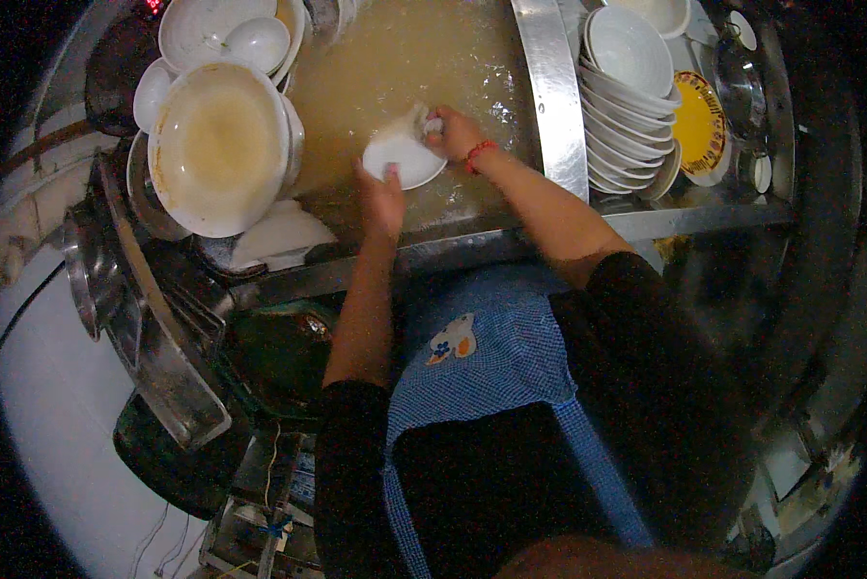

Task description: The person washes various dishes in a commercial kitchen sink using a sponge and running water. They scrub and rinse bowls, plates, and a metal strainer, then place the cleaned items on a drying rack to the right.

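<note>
A white dish is tilted at the surface of cloudy brownish water, its far part under the water. My left hand grips its near left edge, thumb on the white face. At the dish's right side, my right hand is closed around a pale wet cloth, which looks bunched in the fingers. A red beaded bracelet circles my right wrist. The water fills a metal sink, and the bottom is hidden by its murk.
Left of the water stand stacked used dishes, with a large stained white bowl in front and a small white bowl behind. Beyond the steel divider on the right lean several stacked white bowls and a yellow plate. Metal trays stand lower left.
</note>
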The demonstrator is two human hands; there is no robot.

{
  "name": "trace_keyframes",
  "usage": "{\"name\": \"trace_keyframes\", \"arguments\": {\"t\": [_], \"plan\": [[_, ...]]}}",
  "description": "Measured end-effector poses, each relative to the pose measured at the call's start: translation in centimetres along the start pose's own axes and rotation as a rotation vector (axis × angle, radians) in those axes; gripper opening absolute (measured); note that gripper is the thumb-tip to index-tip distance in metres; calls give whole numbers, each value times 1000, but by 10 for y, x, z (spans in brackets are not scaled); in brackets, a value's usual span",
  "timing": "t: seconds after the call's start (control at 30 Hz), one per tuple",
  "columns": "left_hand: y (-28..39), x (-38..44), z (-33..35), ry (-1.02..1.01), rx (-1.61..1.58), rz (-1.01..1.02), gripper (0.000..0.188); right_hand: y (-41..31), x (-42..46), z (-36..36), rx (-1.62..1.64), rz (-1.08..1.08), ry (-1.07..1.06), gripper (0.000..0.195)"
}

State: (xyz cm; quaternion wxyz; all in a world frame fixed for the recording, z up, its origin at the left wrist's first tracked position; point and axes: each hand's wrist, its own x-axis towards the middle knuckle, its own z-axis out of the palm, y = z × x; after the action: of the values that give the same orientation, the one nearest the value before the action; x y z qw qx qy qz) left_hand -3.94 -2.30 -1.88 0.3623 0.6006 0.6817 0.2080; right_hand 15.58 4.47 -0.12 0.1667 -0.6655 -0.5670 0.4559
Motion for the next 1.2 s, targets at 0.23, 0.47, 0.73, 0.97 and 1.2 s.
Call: {"name": "trace_keyframes", "arguments": {"t": [0.23, 0.47, 0.73, 0.97, 1.2], "plan": [[69, 3, -39, -513, 156, -265, 48, 17, 19, -30, 657, 448, -278, 51], [42, -2, -16, -160, -1081, -358, 48, 13, -29, 27, 416, -33, 41, 37], [54, -11, -15, -376, -1181, -452, 48, -83, -23, 11, 78, -584, 88, 33], [76, 4, 10, -187, -1369, -324, 42, -18, 35, 10, 224, 66, 338, 25], [29, 47, 29, 17, -928, -418, 33, -44, -56, -9, -249, -56, -250, 27]]}}
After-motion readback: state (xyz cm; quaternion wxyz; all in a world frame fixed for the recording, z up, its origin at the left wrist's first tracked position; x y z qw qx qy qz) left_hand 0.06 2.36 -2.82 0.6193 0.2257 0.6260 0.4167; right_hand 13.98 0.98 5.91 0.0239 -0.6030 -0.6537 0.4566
